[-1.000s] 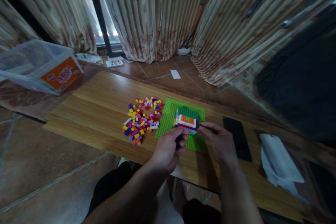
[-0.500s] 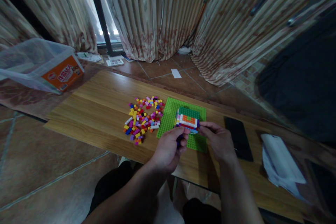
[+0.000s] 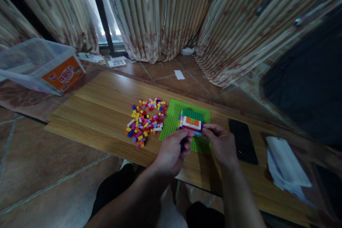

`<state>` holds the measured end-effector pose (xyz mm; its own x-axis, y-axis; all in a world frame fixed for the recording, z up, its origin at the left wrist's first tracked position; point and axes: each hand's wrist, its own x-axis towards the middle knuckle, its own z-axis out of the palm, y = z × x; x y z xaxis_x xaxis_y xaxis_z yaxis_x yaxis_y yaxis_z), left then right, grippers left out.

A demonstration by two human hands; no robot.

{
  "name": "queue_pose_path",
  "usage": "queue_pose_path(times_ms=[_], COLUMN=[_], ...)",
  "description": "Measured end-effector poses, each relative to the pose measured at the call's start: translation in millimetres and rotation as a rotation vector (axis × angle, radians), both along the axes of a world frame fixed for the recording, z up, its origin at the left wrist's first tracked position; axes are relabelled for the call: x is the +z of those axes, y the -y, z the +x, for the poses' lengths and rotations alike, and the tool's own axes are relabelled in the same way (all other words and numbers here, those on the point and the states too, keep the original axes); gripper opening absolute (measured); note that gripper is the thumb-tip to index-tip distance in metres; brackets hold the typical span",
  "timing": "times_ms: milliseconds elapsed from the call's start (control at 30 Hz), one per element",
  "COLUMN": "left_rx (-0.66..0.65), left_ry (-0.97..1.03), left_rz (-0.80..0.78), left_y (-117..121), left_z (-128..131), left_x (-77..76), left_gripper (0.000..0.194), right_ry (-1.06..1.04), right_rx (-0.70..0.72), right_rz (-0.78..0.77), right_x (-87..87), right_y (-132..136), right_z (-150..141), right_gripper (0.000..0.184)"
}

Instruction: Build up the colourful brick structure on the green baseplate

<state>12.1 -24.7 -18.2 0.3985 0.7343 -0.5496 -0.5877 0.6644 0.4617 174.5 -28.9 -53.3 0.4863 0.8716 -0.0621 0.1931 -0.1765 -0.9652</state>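
Observation:
A small model of toy building bricks [image 3: 192, 121] stands on a light green studded baseplate [image 3: 170, 114]. Its top has a dark green part and rings of white, orange and green. My left hand [image 3: 172, 149] is closed at the model's front left, thumb and forefinger against its front edge. Dark blue bricks [image 3: 183, 143] show within its curled fingers. At the front right corner, my right hand [image 3: 220, 142] pinches the model's edge between thumb and forefinger. My fingers partly hide the model's front face. Left of the baseplate lies a spread of loose colourful bricks [image 3: 145, 119].
The wooden table [image 3: 93, 103] also bears a black phone-like slab [image 3: 242, 141] and a white packet [image 3: 287, 160] at the right. A clear plastic box [image 3: 34, 67] with an orange label stands at far left. Curtains [image 3: 149, 17] hang beyond the table.
My right hand has shifted very slightly left at the model's corner. My left hand, the model and the loose bricks look much the same.

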Motion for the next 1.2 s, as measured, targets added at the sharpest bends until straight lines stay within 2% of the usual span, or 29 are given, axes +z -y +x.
queue_pose_path(times_ms=[167, 533, 800, 1200], left_rx=[0.002, -0.011, -0.018, -0.014], left_ry=[-0.014, -0.017, -0.012, -0.004], left_rz=[0.001, -0.011, -0.011, 0.012], left_y=[0.0, 0.2, 0.8, 0.9], left_z=[0.5, -0.9, -2.2, -2.1], left_x=[0.6, 1.8, 2.1, 2.5], left_gripper=[0.014, 0.015, 0.014, 0.014], right_ry=[0.127, 0.107, 0.007, -0.024], right_rx=[-0.008, -0.012, -0.012, -0.004], right_rz=[-0.005, -0.028, -0.017, 0.003], right_x=[0.7, 4.0, 8.0, 1.5], right_y=[1.5, 0.2, -4.1, -4.6], right_z=[-1.7, 2.7, -0.8, 2.5], right_gripper=[0.023, 0.025, 0.024, 0.025])
